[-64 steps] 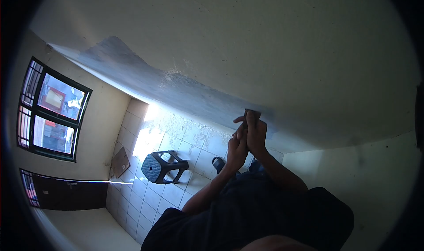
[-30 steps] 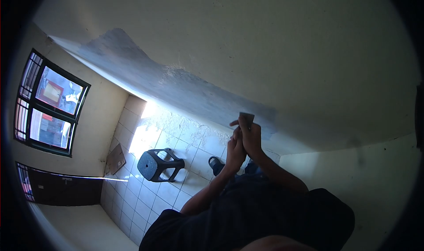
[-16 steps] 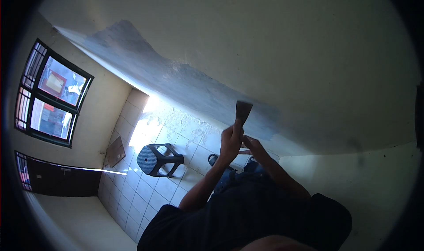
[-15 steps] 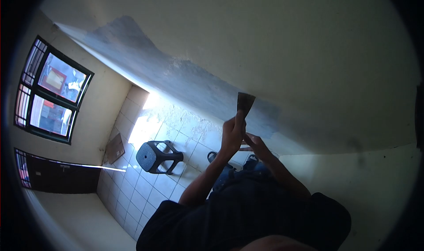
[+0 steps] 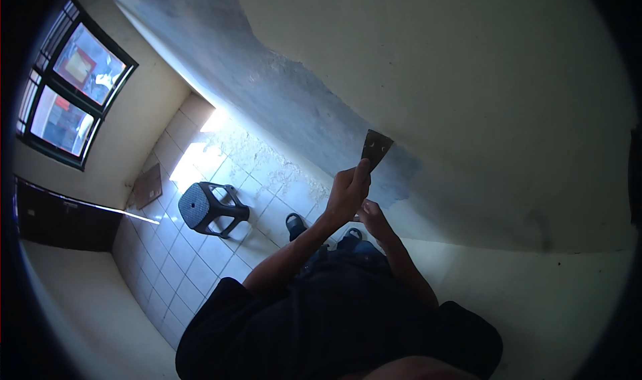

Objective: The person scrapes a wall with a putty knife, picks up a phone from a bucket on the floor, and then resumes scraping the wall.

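My left hand [image 5: 348,194] is closed around the handle of a scraper [image 5: 377,149], with the thumb pointing up toward its wide flat blade. The blade is at the wall [image 5: 455,99], by the border between pale paint and a grey scraped patch [image 5: 301,116]; whether it touches cannot be told. Just below and to the right, my right hand [image 5: 374,221] has its fingers bent in close to the left hand and the handle's lower end. Part of those fingers is hidden, and what they grip does not show.
A dark plastic stool [image 5: 212,209] stands on the tiled floor [image 5: 194,263] to the left. Paint flakes [image 5: 257,152] lie along the wall's foot. A brown board [image 5: 148,187] rests near the far wall, below a barred window [image 5: 77,85]. My sandalled feet [image 5: 294,225] are below.
The view has shifted, so the stool and window sit farther left. The scraper blade has turned slightly against the wall. My right hand's fingers, stretched out before, are now bent in.
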The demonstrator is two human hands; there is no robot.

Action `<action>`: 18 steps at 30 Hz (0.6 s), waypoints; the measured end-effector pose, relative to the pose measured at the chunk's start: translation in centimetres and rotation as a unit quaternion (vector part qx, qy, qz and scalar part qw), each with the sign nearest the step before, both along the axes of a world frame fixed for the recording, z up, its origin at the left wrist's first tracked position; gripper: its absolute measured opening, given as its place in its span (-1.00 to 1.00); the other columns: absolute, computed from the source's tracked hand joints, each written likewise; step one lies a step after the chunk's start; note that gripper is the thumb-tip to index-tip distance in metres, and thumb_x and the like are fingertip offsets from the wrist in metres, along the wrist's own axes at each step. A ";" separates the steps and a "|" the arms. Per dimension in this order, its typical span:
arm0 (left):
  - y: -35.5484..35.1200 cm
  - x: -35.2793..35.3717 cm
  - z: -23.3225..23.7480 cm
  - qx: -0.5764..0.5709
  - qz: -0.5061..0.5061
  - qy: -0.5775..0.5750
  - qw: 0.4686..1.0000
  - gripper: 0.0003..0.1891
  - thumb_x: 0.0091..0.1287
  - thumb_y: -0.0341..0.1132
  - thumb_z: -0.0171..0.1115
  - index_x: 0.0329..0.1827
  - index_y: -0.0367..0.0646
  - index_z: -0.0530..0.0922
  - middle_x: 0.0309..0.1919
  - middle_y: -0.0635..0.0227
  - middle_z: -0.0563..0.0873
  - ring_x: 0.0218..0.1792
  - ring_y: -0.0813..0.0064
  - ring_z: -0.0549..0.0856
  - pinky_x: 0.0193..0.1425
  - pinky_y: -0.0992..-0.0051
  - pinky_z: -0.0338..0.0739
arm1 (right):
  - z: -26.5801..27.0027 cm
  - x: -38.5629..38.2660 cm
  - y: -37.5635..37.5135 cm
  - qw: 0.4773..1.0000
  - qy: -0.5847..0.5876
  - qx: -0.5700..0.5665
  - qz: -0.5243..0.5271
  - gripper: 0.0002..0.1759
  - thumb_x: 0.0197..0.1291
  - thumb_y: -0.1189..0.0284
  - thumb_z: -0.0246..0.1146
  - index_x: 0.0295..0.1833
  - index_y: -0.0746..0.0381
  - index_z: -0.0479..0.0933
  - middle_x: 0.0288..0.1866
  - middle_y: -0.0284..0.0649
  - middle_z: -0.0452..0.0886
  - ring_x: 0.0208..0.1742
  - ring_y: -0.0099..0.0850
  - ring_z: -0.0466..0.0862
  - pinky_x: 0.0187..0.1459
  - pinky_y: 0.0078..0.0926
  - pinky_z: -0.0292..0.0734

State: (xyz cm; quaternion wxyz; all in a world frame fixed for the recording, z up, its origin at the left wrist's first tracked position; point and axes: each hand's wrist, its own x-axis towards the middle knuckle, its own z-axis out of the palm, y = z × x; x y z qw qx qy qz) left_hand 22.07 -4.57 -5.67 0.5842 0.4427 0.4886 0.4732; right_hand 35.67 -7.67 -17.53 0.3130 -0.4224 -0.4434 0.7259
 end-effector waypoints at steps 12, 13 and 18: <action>1.5 0.5 2.3 0.073 0.000 -0.009 0.997 -0.33 0.76 0.10 0.02 -0.51 -0.24 0.50 -0.60 0.54 0.45 -0.48 0.71 0.39 -0.43 0.42 0.32 | -0.3 1.9 0.2 1.000 -0.020 0.018 0.004 -0.52 0.73 0.19 0.11 0.44 0.34 0.54 0.29 -0.09 0.71 0.30 -0.30 0.74 0.33 -0.16 0.67; 1.5 0.9 2.6 0.083 -0.012 -0.016 0.996 -0.33 0.77 0.11 0.02 -0.51 -0.21 0.49 -0.59 0.57 0.44 -0.47 0.73 0.39 -0.42 0.44 0.31 | -0.1 2.2 0.5 0.999 -0.027 0.033 0.005 -0.55 0.73 0.23 0.10 0.43 0.34 0.55 0.29 -0.09 0.71 0.30 -0.31 0.74 0.33 -0.16 0.67; -1.9 -1.4 -3.1 0.051 0.026 0.059 0.997 -0.31 0.76 0.10 0.02 -0.49 -0.31 0.51 -0.60 0.54 0.47 -0.46 0.71 0.42 -0.43 0.41 0.34 | 3.7 2.0 0.7 0.999 -0.016 -0.003 -0.050 -0.59 0.71 0.26 0.12 0.33 0.37 0.59 0.24 -0.09 0.72 0.27 -0.29 0.75 0.33 -0.15 0.68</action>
